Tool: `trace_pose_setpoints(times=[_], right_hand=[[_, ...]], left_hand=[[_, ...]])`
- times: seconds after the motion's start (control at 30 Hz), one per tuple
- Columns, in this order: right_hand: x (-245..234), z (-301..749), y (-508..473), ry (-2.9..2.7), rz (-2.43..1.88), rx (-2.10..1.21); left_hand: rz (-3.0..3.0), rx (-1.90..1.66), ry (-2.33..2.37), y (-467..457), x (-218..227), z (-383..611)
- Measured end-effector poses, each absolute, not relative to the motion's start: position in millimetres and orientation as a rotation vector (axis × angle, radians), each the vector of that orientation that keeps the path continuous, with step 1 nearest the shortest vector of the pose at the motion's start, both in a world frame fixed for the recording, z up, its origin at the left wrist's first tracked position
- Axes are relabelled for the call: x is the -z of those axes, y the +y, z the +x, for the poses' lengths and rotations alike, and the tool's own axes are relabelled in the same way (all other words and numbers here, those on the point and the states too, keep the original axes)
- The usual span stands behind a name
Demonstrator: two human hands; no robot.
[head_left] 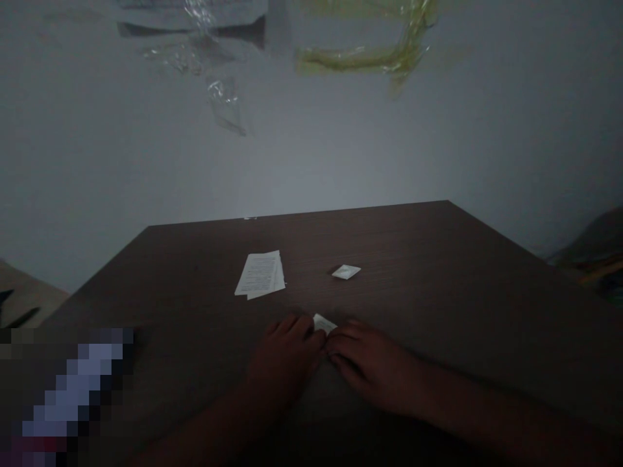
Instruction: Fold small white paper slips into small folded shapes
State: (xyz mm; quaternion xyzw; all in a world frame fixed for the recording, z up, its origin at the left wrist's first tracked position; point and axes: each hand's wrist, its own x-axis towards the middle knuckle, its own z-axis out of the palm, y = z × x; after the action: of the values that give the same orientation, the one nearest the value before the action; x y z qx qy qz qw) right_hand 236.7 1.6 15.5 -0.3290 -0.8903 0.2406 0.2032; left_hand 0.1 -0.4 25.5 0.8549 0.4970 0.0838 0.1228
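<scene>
Close together on the dark wooden table (413, 259), my two hands hold one small piece of white paper (324, 322). My left hand (292, 347) has its fingers closed at the paper's left side, thumb pointing inward. From the right, my right hand (365, 357) presses bent fingers onto the paper's near edge. Most of the paper is hidden under the fingers; a corner shows beyond them. Farther back lies a small folded white paper (346, 272), diamond-shaped from here. Left of it rests a small stack of printed paper sheets (261, 274), slightly fanned.
A pale wall (311, 149) rises behind the table's far edge, with clear tape (226, 104) and yellowed tape (355, 61) stuck on it. A pixelated patch (73, 389) covers something at the lower left. Dark, unclear items (603, 259) are beyond the right edge.
</scene>
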Motion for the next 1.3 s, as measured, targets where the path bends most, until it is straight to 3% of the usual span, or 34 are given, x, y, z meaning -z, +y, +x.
trace_pose_setpoints(times=[0.13, 0.4, 0.67, 0.97, 1.3], right_hand=[[-15, 243, 1, -2.377, -0.847, -0.831], [-13, 250, 25, -2.481, -0.799, -0.757], [-14, 250, 26, -2.551, -0.794, -0.784], [-15, 252, 21, -2.607, -0.842, -0.779], [-13, 252, 20, -2.634, -0.864, -0.765]], left_hand=[[2.559, -0.135, 1.358, 5, -20, -12], [2.815, -0.222, 1.047, 20, 7, -28], [2.741, -0.352, 1.125, 0, 1, -28], [2.537, -0.367, 1.152, 3, 31, -34], [2.405, -0.342, 0.974, 6, -23, -29]])
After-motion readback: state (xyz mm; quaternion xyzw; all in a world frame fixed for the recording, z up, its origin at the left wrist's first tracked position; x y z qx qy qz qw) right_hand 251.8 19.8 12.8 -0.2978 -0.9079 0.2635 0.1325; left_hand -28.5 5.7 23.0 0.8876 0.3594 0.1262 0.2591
